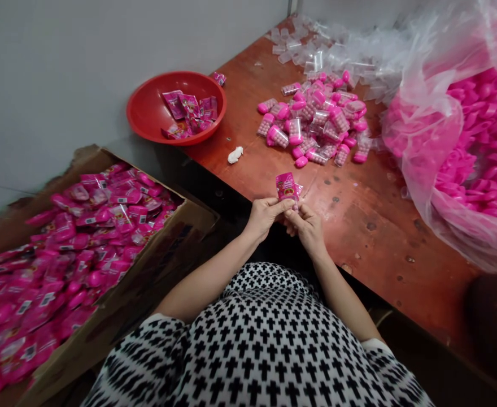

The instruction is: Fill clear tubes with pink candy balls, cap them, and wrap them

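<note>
Between my hands, just over the table's front edge, is a small pink printed packet (286,185) with a clear part at its side. My left hand (266,217) pinches its lower left, thumb across the front. My right hand (308,226) grips the lower right, fingers curled under; what lies beneath those fingers is hidden. Beyond them on the table is a heap of clear little bottles with pink caps (316,121), filled with pale pink beads. A red bowl (147,116) at the table's left holds several pink packets (189,104).
An open cardboard box (155,249) full of filled pink packets (74,243) stands at my left, below the table (371,226). A clear plastic bag (422,186) of pink caps (481,147) lies right. Clear empty containers (316,56) lie at the back. A white crumpled scrap (235,155) lies near the bowl.
</note>
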`<state>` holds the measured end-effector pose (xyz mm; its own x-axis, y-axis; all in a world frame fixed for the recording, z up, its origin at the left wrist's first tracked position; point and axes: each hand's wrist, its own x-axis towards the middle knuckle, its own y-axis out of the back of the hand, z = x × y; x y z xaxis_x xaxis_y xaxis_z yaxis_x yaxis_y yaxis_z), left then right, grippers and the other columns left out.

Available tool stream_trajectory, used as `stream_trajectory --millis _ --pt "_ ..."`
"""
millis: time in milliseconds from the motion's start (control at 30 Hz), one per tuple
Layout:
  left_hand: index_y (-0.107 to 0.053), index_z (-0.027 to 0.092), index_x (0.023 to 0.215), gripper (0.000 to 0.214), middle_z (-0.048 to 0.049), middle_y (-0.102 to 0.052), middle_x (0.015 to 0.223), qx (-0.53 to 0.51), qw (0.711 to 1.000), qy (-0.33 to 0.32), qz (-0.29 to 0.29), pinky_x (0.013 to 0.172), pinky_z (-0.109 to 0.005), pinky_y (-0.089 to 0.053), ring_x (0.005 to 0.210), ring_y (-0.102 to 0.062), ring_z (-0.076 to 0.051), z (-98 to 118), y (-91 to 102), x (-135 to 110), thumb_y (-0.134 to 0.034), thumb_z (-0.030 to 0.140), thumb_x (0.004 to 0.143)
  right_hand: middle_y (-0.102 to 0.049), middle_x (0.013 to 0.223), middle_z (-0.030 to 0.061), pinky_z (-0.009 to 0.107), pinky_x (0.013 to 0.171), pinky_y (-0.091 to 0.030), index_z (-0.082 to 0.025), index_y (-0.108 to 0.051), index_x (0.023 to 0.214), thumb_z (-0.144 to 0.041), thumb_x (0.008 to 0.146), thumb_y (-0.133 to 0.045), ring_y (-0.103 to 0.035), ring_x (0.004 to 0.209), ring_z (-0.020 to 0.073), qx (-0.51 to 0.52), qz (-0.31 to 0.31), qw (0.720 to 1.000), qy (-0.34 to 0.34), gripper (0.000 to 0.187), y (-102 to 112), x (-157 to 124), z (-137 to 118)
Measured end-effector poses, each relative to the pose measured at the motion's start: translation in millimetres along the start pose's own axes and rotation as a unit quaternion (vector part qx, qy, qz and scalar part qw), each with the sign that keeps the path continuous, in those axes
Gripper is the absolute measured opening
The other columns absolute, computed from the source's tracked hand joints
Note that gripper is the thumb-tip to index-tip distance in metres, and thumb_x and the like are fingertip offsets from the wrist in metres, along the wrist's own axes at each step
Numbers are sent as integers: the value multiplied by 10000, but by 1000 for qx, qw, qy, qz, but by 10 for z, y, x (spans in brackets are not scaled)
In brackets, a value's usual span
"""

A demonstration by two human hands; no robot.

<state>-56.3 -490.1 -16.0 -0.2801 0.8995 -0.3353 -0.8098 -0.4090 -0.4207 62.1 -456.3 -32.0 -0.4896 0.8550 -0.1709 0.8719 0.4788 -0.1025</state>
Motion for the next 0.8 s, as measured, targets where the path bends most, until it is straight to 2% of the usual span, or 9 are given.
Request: stream_trajectory --millis 67,167,233,400,500,600,700,767,800 --pt "-682 77 659 294 -46 -642 594 -30 999 7 17 469 -223 -449 473 -558 -100 9 23 -4 -799 338 588 -617 592 -46 178 387 -441 -201 -589 804 -435 731 -680 -539 426 73 31 -31 999 -9 262 0 7 2" --pt "-670 83 663 319 -51 -659 641 -91 995 19 35 559 -232 -497 568 -609 -114 47 83 1 -820 341 553 -694 807 4 235 551 -552 -214 -613 907 -461 709 -697 -652 637 119 81 -86 992 -35 328 17 18 14" --pt "-662 84 664 327 -48 -658 649 -103 994 21 37 571 -234 -500 587 -614 -114 49 113 -6 -831 333 537 -704 869 18 251 605 -569 -212 -614 916 -472 706 -700 -669 698 127 100 -92 990 -46 345 22 32 22" --pt "-593 93 550 348 3 -558 504 -78 996 30 33 444 -233 -434 437 -513 -84 -44 97 -84 -838 338 519 -674 648 -18 202 474 -527 -198 -554 736 -475 644 -751 -623 514 99 123 -46 989 -74 352 -85 95 23" --pt "-627 96 612 331 -37 -644 616 -85 995 19 45 568 -273 -516 562 -613 -131 38 199 -194 -843 331 522 -663 612 -27 193 439 -507 -200 -541 731 -472 626 -762 -602 467 93 113 -46 990 -74 366 -187 116 -3" --pt "-673 143 766 350 -53 -720 834 -119 981 -92 124 774 -313 -541 791 -680 -171 308 519 -345 -782 440 615 -669 620 -23 185 419 -483 -199 -546 773 -478 664 -732 -605 465 95 96 -50 992 -63 352 -187 126 -56" --pt "-674 185 973 578 -24 -733 891 -148 920 -274 239 826 -329 -533 839 -681 -164 556 877 -416 -495 689 756 -662 612 -25 174 406 -455 -200 -545 794 -477 714 -692 -590 451 87 75 -17 996 -39 324 -41 158 -108" --pt "-652 184 1051 587 -29 -733 913 -125 908 -307 255 867 -358 -519 874 -681 -178 574 963 -355 -477 673 780 -655 610 -25 171 410 -444 -196 -546 791 -469 746 -668 -576 445 78 60 13 998 -18 302 92 190 -123" --pt "-651 187 1055 533 -34 -731 934 -91 919 -295 245 894 -368 -506 901 -677 -186 529 937 -289 -539 625 773 -653 612 -23 170 413 -440 -194 -547 786 -464 759 -657 -572 447 75 54 24 998 -8 293 153 205 -124"
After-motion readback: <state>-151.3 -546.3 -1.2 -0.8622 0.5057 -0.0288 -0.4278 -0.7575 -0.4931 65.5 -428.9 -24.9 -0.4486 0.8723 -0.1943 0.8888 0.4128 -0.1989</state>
